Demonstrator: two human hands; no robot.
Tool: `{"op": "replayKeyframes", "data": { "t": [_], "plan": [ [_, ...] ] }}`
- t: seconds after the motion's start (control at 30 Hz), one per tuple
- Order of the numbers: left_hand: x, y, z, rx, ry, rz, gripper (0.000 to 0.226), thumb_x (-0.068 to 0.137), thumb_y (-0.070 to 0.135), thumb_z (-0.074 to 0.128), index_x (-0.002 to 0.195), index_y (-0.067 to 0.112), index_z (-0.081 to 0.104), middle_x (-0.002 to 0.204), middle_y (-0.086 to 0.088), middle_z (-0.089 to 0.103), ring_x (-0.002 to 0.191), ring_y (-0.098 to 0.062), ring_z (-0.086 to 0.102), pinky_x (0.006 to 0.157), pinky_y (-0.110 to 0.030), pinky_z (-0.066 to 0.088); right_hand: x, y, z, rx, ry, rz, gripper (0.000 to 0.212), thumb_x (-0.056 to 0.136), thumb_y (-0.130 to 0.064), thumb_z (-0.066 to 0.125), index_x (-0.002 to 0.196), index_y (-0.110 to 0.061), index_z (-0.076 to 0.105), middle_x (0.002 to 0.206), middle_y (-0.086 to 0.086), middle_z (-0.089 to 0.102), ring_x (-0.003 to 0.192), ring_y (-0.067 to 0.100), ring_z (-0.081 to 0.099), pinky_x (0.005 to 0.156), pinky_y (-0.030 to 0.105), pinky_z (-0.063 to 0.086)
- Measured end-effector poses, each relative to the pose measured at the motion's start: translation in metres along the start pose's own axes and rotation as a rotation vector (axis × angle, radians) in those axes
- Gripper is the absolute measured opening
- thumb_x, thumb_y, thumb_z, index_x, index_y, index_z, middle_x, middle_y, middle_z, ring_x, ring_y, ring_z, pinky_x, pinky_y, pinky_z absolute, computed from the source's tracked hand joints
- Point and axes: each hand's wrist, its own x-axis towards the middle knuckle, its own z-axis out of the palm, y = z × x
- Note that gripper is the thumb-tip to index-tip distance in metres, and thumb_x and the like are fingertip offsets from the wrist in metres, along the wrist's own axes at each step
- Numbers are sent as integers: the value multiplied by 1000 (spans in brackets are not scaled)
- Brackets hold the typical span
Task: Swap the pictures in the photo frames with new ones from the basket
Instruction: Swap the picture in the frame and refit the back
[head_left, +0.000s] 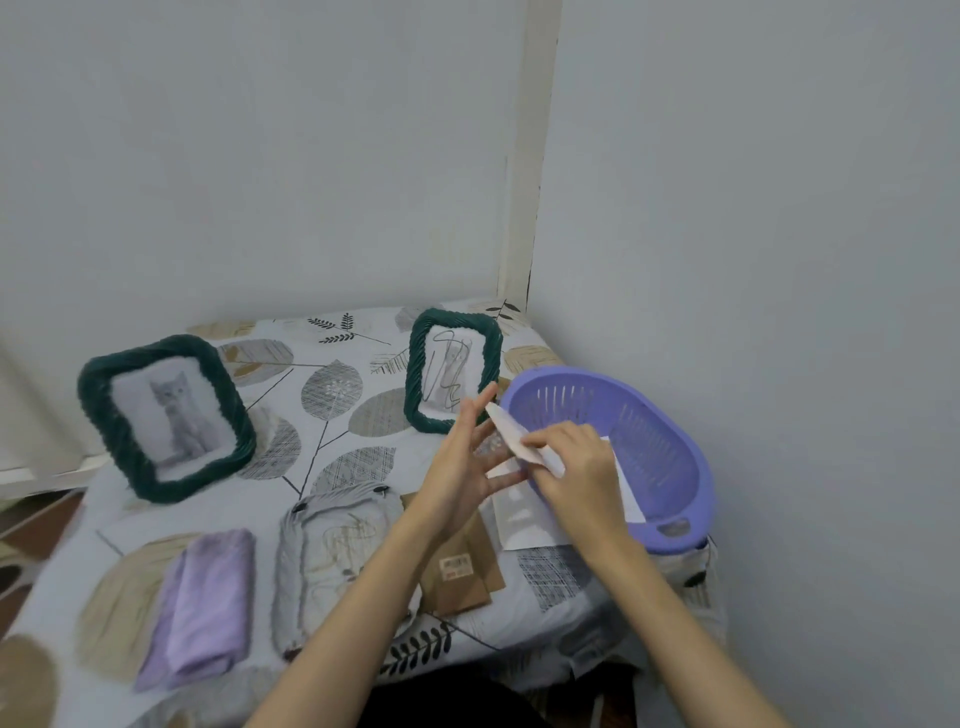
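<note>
Pinching thin photo print with right hand, left hand fingers spread, steadying underneath. Looks light, floppy, creases easily; hold edges.

The whole view is a little blurred from motion. The left hand and the right hand cover part of the white paper, so its printed side cannot be seen. The right forearm hides the near rim of the purple basket. The label on the brown backing card is too small to read. Both forearms are cut off by the bottom edge.
</note>
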Motion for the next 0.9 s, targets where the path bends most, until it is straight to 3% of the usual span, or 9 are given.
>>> {"op": "replayKeyframes", "data": {
  "t": [0.2, 0.3, 0.37, 0.43, 0.53, 0.67, 0.77, 0.83, 0.9],
  "plan": [
    [-20, 13, -28, -146, 159, 28, 33, 94, 18, 51, 126, 11, 54, 112, -5, 66, 90, -16, 66, 69, -32, 58, -19, -18, 8, -107, -226, -89, 53, 69, -62, 65, 112, -31, 65, 141, 7, 42, 128, 31, 33, 100, 47, 29],
    [-36, 16, -46, -32, 179, 59, 43, 90, -5, 48, 130, 12, 49, 110, 1, 63, 88, -14, 65, 67, -29, 58, -21, -27, 15, 140, -226, 28, 39, 84, -53, 54, 117, -34, 60, 151, 2, 24, 137, 20, 19, 110, 38, 19],
    [-50, 20, -60, 36, 185, 78, 52, 85, -15, 47, 129, 14, 50, 113, 2, 61, 85, -11, 67, 67, -28, 59, -19, -33, 19, 352, -228, 146, 27, 90, -32, 56, 116, -34, 59, 147, 2, 32, 130, 18, 34, 107, 35, 32],
    [-64, 24, -75, 88, 194, 96, 56, 82, -20, 47, 126, 15, 51, 116, 3, 59, 86, -9, 68, 69, -27, 59, -15, -39, 24, 577, -350, 241, 30, 89, -17, 59, 112, -37, 58, 126, 2, 52, 105, 16, 54, 87, 28, 50],
    [-84, 28, -101, 305, 270, 126, 53, 80, -19, 53, 120, 16, 55, 122, -2, 57, 102, -16, 62, 86, -36, 56, -13, -51, 39, 726, -496, 253, 38, 81, -2, 64, 102, -33, 63, 86, 2, 57, 71, 11, 51, 66, 19, 48],
    [-106, 27, -135, 598, 348, 111, 40, 77, -14, 63, 109, 9, 59, 112, -10, 60, 81, -13, 63, 78, -24, 54, -20, -65, 69, 644, -618, 258, 39, 74, 2, 69, 98, -28, 65, 78, -1, 55, 60, 7, 48, 64, 17, 45],
    [-113, 18, -157, 920, 327, 44, 40, 76, -1, 70, 113, 11, 61, 117, -4, 60, 100, -12, 55, 89, -15, 44, -26, -69, 89, 460, -719, 250, 41, 70, -6, 73, 101, -31, 64, 85, -3, 59, 63, 4, 51, 63, 15, 45],
    [-113, 13, -170, 1084, 291, 13, 44, 74, 5, 73, 116, 11, 61, 119, 0, 59, 107, -6, 49, 84, 3, 30, -30, -70, 98, 329, -761, 201, 41, 69, -10, 74, 104, -31, 63, 81, -8, 56, 63, 2, 50, 60, 13, 42],
    [-113, 9, -178, 1159, 260, -20, 46, 72, 7, 75, 116, 12, 62, 120, 2, 59, 108, -4, 46, 79, 6, 26, -32, -71, 103, 267, -794, 164, 43, 68, -12, 75, 107, -27, 63, 76, -10, 53, 64, 4, 49, 62, 15, 42]
  ]
}}
